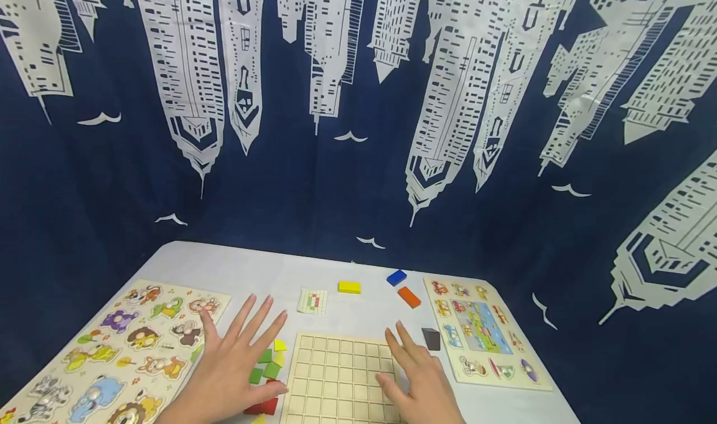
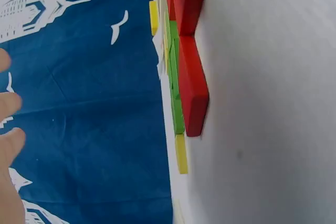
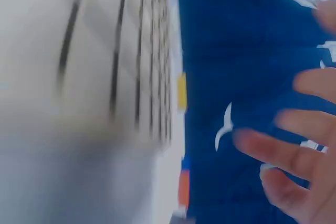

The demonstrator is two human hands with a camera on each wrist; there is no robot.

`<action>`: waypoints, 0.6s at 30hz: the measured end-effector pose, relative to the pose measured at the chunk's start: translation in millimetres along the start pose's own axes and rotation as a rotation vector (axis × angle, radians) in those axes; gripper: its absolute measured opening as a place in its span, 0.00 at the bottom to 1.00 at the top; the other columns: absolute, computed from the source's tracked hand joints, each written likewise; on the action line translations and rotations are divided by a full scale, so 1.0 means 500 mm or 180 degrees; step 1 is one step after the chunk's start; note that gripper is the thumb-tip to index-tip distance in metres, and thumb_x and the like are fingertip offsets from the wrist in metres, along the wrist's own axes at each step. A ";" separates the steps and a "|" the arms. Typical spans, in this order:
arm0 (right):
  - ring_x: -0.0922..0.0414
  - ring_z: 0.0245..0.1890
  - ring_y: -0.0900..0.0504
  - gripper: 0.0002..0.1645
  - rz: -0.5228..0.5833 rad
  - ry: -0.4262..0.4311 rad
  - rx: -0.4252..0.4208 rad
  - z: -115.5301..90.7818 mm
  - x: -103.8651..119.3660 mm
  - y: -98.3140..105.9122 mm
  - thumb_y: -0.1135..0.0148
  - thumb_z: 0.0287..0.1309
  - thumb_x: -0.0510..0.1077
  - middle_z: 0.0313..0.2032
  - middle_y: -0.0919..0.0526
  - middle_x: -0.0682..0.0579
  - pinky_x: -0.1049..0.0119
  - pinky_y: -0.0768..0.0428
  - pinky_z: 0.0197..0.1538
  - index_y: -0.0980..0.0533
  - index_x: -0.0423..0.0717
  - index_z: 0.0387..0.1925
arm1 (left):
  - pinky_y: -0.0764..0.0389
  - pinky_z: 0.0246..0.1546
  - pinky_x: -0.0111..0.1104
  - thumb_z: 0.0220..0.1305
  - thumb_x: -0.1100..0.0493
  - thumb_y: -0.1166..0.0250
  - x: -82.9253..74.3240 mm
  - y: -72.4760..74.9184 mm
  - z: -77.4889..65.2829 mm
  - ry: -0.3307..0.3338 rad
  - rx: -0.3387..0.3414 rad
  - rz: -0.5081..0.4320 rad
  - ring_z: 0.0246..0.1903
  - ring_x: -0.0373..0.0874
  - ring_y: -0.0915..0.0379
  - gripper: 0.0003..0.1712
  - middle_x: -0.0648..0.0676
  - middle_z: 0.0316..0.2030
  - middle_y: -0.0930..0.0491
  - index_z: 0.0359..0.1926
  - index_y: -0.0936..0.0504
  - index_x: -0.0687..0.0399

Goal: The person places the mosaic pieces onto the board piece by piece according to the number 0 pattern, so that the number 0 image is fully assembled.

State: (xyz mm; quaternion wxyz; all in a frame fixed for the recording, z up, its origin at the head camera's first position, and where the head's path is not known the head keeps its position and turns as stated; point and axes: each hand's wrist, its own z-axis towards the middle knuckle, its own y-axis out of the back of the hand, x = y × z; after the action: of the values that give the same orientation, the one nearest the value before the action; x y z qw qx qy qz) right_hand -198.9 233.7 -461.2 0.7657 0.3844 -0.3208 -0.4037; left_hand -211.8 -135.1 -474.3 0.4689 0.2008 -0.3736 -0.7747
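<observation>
My left hand point(image 1: 226, 362) hovers with fingers spread and nothing in its grasp, between an animal puzzle board and a wooden grid board point(image 1: 330, 374). Beside its thumb lie red blocks point(image 1: 266, 406), green pieces point(image 1: 272, 370) and small yellow pieces point(image 1: 279, 345). In the left wrist view the red blocks point(image 2: 194, 93) stand out nearest, with fingertips point(image 2: 13, 142) at the left edge. Over the grid's right side is my right hand point(image 1: 420, 377), its fingers loosely extended and holding nothing. The right wrist view shows those fingers point(image 3: 299, 158) apart from the grid board point(image 3: 94, 51).
A small pattern card point(image 1: 312, 301) lies behind the grid. Yellow point(image 1: 350, 287), blue point(image 1: 396, 278), orange point(image 1: 409, 297) and dark point(image 1: 431, 339) blocks sit farther right. The animal puzzle board point(image 1: 182, 290) is left, a vehicle puzzle board point(image 1: 526, 383) right. A printed curtain point(image 1: 313, 193) hangs behind.
</observation>
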 end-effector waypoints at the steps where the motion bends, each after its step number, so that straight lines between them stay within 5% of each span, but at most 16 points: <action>1: 0.53 0.52 0.15 0.38 0.0130 -0.0148 0.0136 -0.003 -0.009 0.002 0.34 0.65 0.62 0.73 0.30 0.50 0.54 0.19 0.47 0.29 0.55 0.72 | 0.83 0.60 0.78 0.48 0.19 0.32 0.002 -0.003 0.000 0.0028 -0.0013 -0.0011 0.79 0.59 0.53 0.61 0.52 0.81 0.49 0.79 0.39 0.37; 5: 0.49 0.48 0.12 0.30 0.0520 -0.0645 0.0849 -0.012 -0.041 -0.001 0.35 0.67 0.61 0.66 0.20 0.47 0.52 0.15 0.48 0.19 0.49 0.62 | 0.71 0.63 0.79 0.57 0.37 0.26 0.004 -0.012 0.005 0.0328 0.0093 -0.0269 0.73 0.58 0.38 0.39 0.52 0.70 0.26 0.68 0.22 0.41; 7: 0.41 0.59 0.17 0.29 0.0665 -0.0732 0.1108 -0.016 -0.053 -0.009 0.33 0.65 0.59 0.65 0.20 0.45 0.43 0.19 0.57 0.17 0.46 0.59 | 0.58 0.66 0.78 0.58 0.46 0.24 0.003 -0.015 0.015 0.0531 0.0266 -0.0446 0.66 0.56 0.29 0.28 0.50 0.60 0.18 0.60 0.15 0.42; 9: 0.39 0.61 0.19 0.28 0.0816 -0.0762 0.1355 -0.018 -0.062 -0.015 0.31 0.63 0.57 0.65 0.20 0.44 0.40 0.22 0.60 0.17 0.44 0.58 | 0.39 0.66 0.69 0.59 0.52 0.24 0.000 -0.019 0.028 0.0741 0.0528 -0.0612 0.59 0.51 0.22 0.19 0.47 0.52 0.14 0.53 0.12 0.43; 12: 0.39 0.62 0.20 0.28 0.0981 -0.0753 0.1562 -0.020 -0.074 -0.020 0.30 0.62 0.54 0.66 0.22 0.43 0.42 0.23 0.61 0.17 0.41 0.58 | 0.18 0.49 0.48 0.60 0.57 0.25 -0.002 -0.028 0.054 0.0958 0.0959 -0.0750 0.45 0.43 0.19 0.13 0.44 0.41 0.14 0.47 0.10 0.44; 14: 0.41 0.63 0.20 0.28 0.1077 -0.0738 0.1644 -0.021 -0.084 -0.022 0.30 0.63 0.54 0.68 0.23 0.45 0.45 0.22 0.61 0.18 0.42 0.58 | 0.19 0.35 0.38 0.61 0.59 0.25 -0.003 -0.036 0.072 0.1044 0.1162 -0.0836 0.36 0.38 0.23 0.11 0.44 0.37 0.15 0.45 0.10 0.46; 18: 0.45 0.65 0.22 0.30 0.1314 -0.0740 0.1690 -0.025 -0.104 -0.024 0.30 0.62 0.57 0.69 0.25 0.51 0.49 0.22 0.62 0.18 0.46 0.60 | 0.26 0.27 0.32 0.61 0.59 0.26 -0.005 -0.059 0.093 0.1157 0.1358 -0.0980 0.27 0.35 0.31 0.11 0.45 0.32 0.19 0.45 0.10 0.50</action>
State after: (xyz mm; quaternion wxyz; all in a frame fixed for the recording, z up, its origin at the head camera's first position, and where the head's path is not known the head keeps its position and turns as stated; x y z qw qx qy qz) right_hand -217.5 278.2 -486.9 0.6630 0.4485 -0.5704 -0.1842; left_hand -258.4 -106.5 -467.2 0.3526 0.4839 -0.4029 -0.6922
